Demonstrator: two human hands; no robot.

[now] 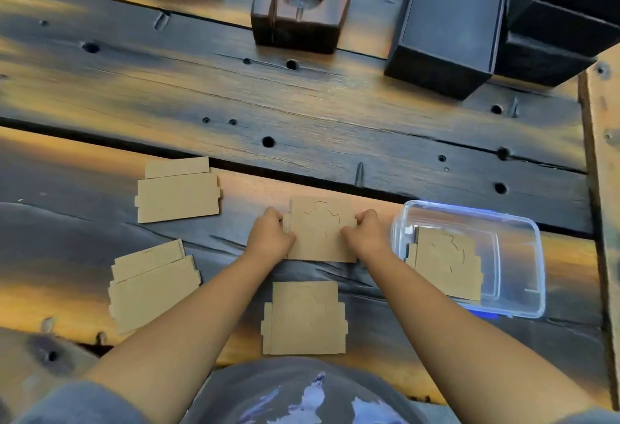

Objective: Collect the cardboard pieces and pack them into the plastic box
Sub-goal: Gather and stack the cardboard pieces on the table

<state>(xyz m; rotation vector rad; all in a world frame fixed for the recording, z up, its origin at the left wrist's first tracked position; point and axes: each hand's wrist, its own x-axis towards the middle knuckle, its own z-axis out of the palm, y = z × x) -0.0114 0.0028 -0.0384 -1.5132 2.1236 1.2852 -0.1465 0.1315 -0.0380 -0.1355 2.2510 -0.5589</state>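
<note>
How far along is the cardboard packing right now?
Early. One brown cardboard piece lies in the clear plastic box. Left hand and right hand grip another notched piece. Three stacks remain on the wooden table.

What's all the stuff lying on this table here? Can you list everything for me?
cardboard piece in hands: one, brown, table centre
cardboard groups: three, brown, left and near edge
cardboard in box: at least one, brown
plastic box: one, clear, right
wooden block with round hole: one, dark brown, far centre
black boxes: several, far right
wooden table: one, dark-stained planks
left hand, right hand: gripping the centre piece's edges
</note>
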